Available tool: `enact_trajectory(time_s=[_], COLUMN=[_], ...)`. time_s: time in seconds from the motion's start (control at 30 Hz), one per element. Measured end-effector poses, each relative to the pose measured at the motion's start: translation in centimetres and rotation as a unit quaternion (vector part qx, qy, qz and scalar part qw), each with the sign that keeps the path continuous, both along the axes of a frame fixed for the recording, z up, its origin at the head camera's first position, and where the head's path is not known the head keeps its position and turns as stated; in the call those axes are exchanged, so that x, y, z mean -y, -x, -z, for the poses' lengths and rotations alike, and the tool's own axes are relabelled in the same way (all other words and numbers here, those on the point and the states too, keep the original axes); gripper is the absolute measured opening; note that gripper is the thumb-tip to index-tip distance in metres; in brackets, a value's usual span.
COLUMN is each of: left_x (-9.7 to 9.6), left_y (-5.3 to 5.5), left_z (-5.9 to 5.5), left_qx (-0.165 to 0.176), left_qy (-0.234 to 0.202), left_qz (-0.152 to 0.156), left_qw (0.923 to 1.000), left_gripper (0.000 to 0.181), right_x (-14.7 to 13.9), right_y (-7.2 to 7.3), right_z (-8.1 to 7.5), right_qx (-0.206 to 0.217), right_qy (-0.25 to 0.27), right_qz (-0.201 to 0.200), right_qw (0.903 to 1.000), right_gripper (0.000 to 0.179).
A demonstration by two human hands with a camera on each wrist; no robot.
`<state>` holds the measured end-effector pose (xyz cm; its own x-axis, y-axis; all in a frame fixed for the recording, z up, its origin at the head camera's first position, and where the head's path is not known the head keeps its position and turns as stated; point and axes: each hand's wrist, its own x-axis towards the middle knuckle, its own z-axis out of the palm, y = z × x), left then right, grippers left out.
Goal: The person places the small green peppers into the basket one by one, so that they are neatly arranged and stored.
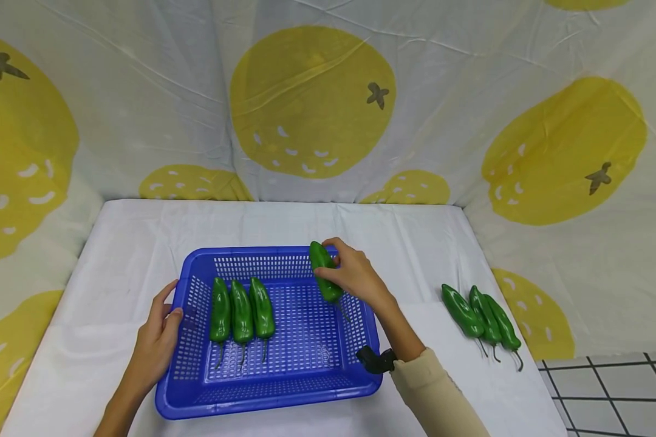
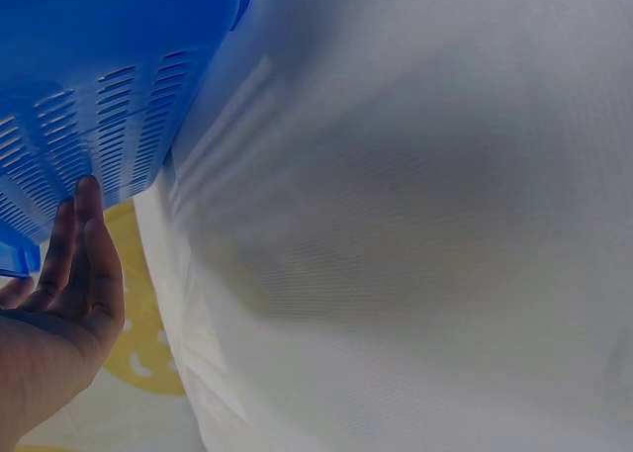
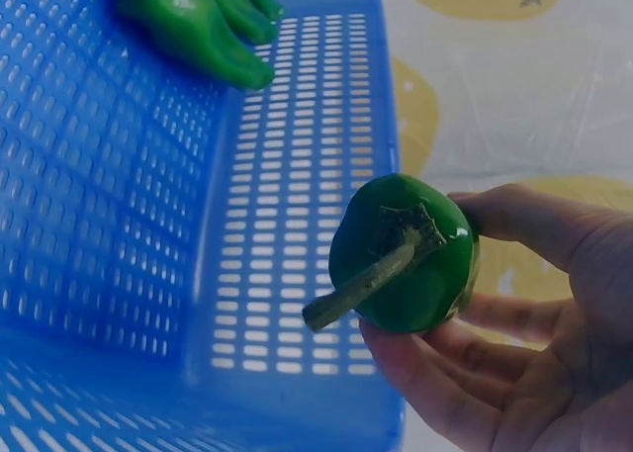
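My right hand [image 1: 355, 273] pinches a green chili pepper [image 1: 321, 261] between thumb and fingers, over the right end of the blue plastic basket [image 1: 273, 408]. In the right wrist view the stem end of that pepper [image 3: 415, 294] faces the camera. My left hand [image 1: 155, 337] holds the basket at its left rim, with the thumb at the lip. Its fingers [image 2: 89, 210] lie against the slotted outer wall in the left wrist view. Inside the basket, toward the left, three green peppers [image 1: 242, 311] lie side by side, stems toward me.
Three more green peppers [image 1: 483, 318] lie together on the white tablecloth [image 1: 415, 346] to the right of the basket. A cloth with yellow fruit prints [image 1: 311, 103] hangs behind and at the sides. Tiled floor [image 1: 618, 388] shows at the lower right.
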<state>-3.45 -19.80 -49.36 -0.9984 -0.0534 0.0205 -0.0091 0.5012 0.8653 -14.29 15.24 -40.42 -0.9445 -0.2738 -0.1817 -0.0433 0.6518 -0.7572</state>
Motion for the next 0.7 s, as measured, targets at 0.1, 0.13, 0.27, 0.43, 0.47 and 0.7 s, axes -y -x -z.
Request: enact_trajectory(time_s=[0.1, 0.13, 0.27, 0.43, 0.47, 0.7], left_x=[0.0, 0.0, 0.1, 0.0, 0.0, 0.1], left_y=[0.0, 0.0, 0.0, 0.1, 0.1, 0.0], left_z=[0.0, 0.0, 0.0, 0.1, 0.1, 0.2], left_qx=[-0.001, -0.001, -0.003, -0.002, -0.002, -0.001], left_qy=[0.0, 0.001, 0.003, 0.001, 0.0, -0.004], left_qz=[0.0, 0.0, -0.003, -0.003, -0.003, 0.001], left_qw=[1.0, 1.0, 1.0, 1.0, 1.0, 1.0], left_gripper=[0.055, 0.055, 0.055, 0.055, 0.055, 0.055], right_x=[0.5, 0.7, 1.5, 2.7, 2.9, 4.7], right_y=[0.1, 0.1, 0.2, 0.2, 0.2, -0.3], right_z=[0.3, 0.3, 0.6, 0.5, 0.5, 1.0], right_qx=[0.004, 0.005, 0.011, 0.017, 0.019, 0.043], right_qy=[-0.006, -0.008, -0.013, -0.02, -0.018, -0.021], right_qz=[-0.006, -0.01, -0.027, -0.044, -0.049, -0.085], right_qw=[1.0, 0.9999, 0.9995, 0.9987, 0.9984, 0.9952], right_gripper=[0.062, 0.062, 0.063, 0.061, 0.061, 0.057])
